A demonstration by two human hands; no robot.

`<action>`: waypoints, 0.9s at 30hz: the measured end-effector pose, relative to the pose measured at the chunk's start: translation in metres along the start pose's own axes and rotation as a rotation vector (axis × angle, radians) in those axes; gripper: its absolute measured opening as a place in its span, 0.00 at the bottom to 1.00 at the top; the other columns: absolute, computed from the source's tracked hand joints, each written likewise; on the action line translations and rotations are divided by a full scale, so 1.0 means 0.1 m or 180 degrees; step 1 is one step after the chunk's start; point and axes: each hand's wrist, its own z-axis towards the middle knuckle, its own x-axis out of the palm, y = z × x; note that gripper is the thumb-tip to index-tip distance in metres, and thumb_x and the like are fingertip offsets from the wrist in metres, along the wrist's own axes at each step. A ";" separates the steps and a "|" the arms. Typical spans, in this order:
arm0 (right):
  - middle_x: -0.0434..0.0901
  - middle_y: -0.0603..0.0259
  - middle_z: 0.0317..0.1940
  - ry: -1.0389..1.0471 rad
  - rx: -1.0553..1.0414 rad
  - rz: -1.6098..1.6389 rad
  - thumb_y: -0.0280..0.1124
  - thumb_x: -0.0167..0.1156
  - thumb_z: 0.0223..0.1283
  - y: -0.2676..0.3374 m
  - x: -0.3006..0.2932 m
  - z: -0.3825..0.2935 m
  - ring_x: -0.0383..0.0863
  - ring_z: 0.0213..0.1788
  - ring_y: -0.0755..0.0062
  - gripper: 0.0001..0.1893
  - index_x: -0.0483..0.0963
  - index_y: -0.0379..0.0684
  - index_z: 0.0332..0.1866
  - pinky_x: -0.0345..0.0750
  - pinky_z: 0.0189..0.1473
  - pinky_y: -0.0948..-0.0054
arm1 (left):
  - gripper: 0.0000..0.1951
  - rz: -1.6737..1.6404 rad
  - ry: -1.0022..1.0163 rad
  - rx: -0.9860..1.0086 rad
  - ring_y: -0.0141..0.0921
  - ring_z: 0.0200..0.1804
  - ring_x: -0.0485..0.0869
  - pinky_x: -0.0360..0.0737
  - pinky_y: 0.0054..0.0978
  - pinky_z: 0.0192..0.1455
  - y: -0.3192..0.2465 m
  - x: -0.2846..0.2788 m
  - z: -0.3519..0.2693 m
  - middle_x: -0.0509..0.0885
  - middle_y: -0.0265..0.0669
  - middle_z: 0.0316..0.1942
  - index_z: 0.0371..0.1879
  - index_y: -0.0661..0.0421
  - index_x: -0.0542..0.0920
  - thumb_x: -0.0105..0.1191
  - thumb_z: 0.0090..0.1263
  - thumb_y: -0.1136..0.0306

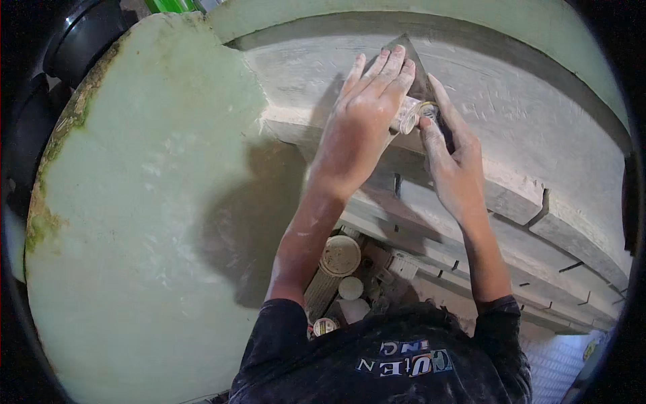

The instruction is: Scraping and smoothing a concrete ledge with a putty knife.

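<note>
My left hand (371, 96) lies with its long fingers extended over a thin dark sheet (413, 55), whose pointed corner reaches past the fingertips. The thumb of this hand is hidden. Beside it, a whitish rolled piece (407, 117) sticks out between the two hands. My right hand (456, 146) pinches a dark, narrow piece (444, 129) between thumb and fingers at the sheet's right edge. I cannot tell whether this piece belongs to the sheet. Both hands are coated in pale dust. The sheet rests against a curved grey, plaster-like surface (504, 96) with scratches in it.
A pale green panel (151, 202) with a rough, mossy-coloured edge fills the left. Grey ledges (509, 197) with slots step down below my arms. Lower down stand a lidded bucket (341, 255) and smaller containers (351, 288). Black rounded objects (86, 40) sit at upper left.
</note>
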 end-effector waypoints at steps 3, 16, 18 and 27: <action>0.78 0.48 0.68 -0.0027 -0.0083 0.0347 0.23 0.54 0.74 -0.01 0.05 -0.07 0.76 0.70 0.65 0.27 0.65 0.36 0.77 0.68 0.72 0.68 | 0.37 -0.0352 -0.0029 -0.0078 0.42 0.76 0.70 0.61 0.46 0.82 0.00 0.03 -0.06 0.72 0.43 0.75 0.74 0.52 0.72 0.64 0.61 0.75; 0.80 0.50 0.65 0.0284 0.0533 0.0209 0.27 0.58 0.72 -0.07 -0.11 -0.48 0.76 0.68 0.66 0.30 0.65 0.40 0.78 0.69 0.71 0.65 | 0.37 -0.0407 0.0132 -0.0120 0.42 0.77 0.70 0.63 0.43 0.81 -0.24 0.18 -0.41 0.74 0.43 0.74 0.75 0.49 0.71 0.67 0.66 0.56; 0.81 0.53 0.62 0.0541 0.0683 0.0118 0.26 0.58 0.71 -0.25 -0.32 -0.69 0.78 0.63 0.68 0.30 0.65 0.41 0.78 0.72 0.66 0.67 | 0.37 -0.0939 0.0186 -0.0272 0.42 0.76 0.71 0.63 0.42 0.81 -0.36 0.17 -0.58 0.75 0.43 0.73 0.73 0.50 0.73 0.68 0.64 0.54; 0.79 0.66 0.44 0.0672 0.2089 0.0215 0.27 0.62 0.68 -0.44 -1.38 -1.64 0.76 0.37 0.80 0.31 0.68 0.39 0.76 0.75 0.41 0.77 | 0.12 -0.0239 -0.0223 -0.2411 0.36 0.47 0.90 0.86 0.34 0.48 0.60 0.19 -1.04 0.89 0.44 0.46 0.51 0.61 0.85 0.65 0.71 0.73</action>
